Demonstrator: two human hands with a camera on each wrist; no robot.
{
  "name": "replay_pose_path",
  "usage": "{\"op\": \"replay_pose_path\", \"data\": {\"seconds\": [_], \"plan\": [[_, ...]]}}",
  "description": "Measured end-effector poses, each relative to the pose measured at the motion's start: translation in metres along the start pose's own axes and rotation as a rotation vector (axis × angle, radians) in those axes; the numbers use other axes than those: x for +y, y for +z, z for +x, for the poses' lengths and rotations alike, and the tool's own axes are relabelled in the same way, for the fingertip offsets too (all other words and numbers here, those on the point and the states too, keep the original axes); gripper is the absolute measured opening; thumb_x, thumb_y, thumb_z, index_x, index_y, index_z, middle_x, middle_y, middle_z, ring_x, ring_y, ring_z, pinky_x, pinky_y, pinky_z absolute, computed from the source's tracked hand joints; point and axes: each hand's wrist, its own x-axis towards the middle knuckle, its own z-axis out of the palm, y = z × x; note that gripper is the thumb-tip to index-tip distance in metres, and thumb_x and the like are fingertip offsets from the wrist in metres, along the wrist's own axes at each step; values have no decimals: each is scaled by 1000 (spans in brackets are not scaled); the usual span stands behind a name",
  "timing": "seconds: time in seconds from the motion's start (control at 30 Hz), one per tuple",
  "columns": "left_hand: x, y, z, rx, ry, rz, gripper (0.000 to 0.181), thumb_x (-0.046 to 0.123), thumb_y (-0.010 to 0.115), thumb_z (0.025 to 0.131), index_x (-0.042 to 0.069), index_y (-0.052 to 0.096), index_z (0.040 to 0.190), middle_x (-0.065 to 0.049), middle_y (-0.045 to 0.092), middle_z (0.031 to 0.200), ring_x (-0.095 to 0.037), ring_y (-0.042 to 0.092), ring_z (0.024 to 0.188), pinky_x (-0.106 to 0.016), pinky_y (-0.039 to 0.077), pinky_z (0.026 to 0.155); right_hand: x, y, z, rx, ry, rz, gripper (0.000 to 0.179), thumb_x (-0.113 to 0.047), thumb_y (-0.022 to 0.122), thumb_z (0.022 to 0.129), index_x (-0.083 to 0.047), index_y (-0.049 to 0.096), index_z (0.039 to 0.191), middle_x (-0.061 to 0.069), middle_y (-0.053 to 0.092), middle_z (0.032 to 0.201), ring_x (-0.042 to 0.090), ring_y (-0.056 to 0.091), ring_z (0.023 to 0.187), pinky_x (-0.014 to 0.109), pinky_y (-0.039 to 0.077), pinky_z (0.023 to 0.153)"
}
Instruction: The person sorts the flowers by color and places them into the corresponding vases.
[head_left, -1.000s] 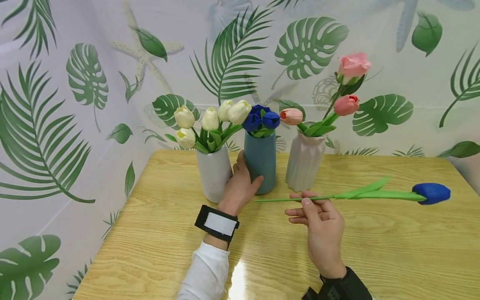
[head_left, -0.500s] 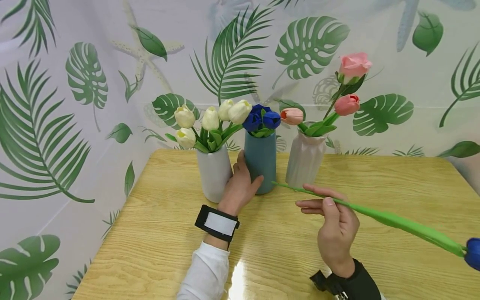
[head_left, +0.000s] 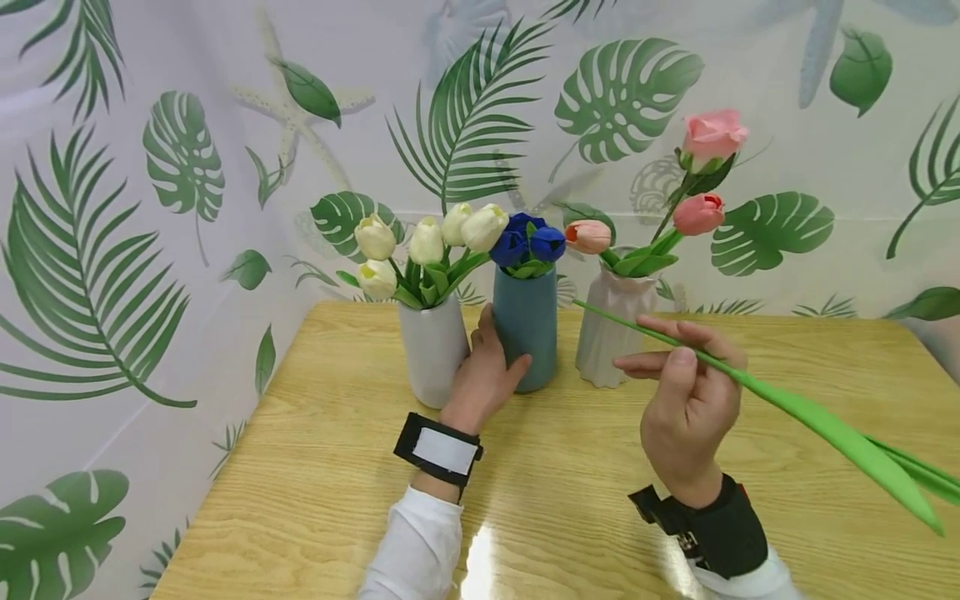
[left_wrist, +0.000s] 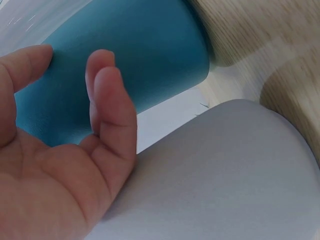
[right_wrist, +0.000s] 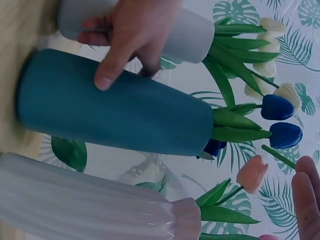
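My left hand (head_left: 486,375) grips the lower left side of a teal vase (head_left: 527,333), thumb on its front and fingers toward its back. Several blue tulips (head_left: 517,240) stand in that vase. With thumb and fingers, my right hand (head_left: 690,408) pinches the thin green stem of a long-stemmed tulip (head_left: 787,400). Its bare stem tip points up and left, in front of the pale ribbed vase. The leafy part slopes down right, and its blossom is outside the head view. In the right wrist view the stem tip (right_wrist: 278,156) shows near the blue blossoms.
A white vase (head_left: 431,354) of cream tulips (head_left: 426,242) stands close on the left, beside my left hand. To the right, the pale ribbed vase (head_left: 606,333) holds pink tulips and a taller pink rose (head_left: 714,137). A leaf-print cloth (head_left: 300,50) hangs behind the wooden table (head_left: 300,517).
My right hand has moved up and right, turning the tulip so the stem tip rises and the blue blossom swings down right out of view. The left hand stays on the teal vase.
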Motion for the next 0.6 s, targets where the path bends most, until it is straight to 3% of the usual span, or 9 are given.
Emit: {"op": "replay_pose_path", "data": {"seconds": [0.13, 0.27, 0.37, 0.47, 0.6], "plan": [[0, 0, 0, -3, 1, 8, 89, 34, 61, 100, 2, 1, 158, -30, 31, 152, -40, 61, 114, -45, 55, 88, 6, 5, 11, -11, -8, -9, 20, 7, 34, 97, 18, 46, 108, 19, 70, 100, 3, 68, 63, 17, 55, 63], [0, 0, 0, -7, 4, 11, 89, 34, 60, 100, 2, 1, 158, -30, 31, 153, -40, 61, 116, -44, 55, 88, 13, 12, 19, -78, -2, -59, 21, 7, 36, 97, 17, 47, 111, 21, 70, 102, 2, 67, 63, 16, 55, 64], [0, 0, 0, -1, 2, 20, 89, 34, 61, 100, 1, 2, 158, -29, 32, 152, -39, 61, 117, -43, 55, 88, 19, 19, 26, -168, 23, -149, 23, 5, 37, 99, 16, 48, 116, 22, 70, 104, 4, 64, 60, 15, 53, 65], [0, 0, 1, 6, -3, 34, 89, 34, 62, 99, 1, 4, 158, -29, 34, 151, -38, 61, 117, -43, 55, 88, 25, 26, 33, -291, 71, -305, 25, 2, 37, 103, 12, 48, 122, 20, 69, 107, 13, 62, 57, 12, 48, 62], [-1, 1, 1, 15, -1, 50, 89, 35, 62, 99, 1, 4, 157, -29, 36, 150, -38, 59, 119, -42, 55, 89, 30, 34, 44, -488, 165, -526, 31, -9, 35, 107, 5, 51, 130, 16, 67, 108, 22, 62, 58, 20, 41, 53]]}}
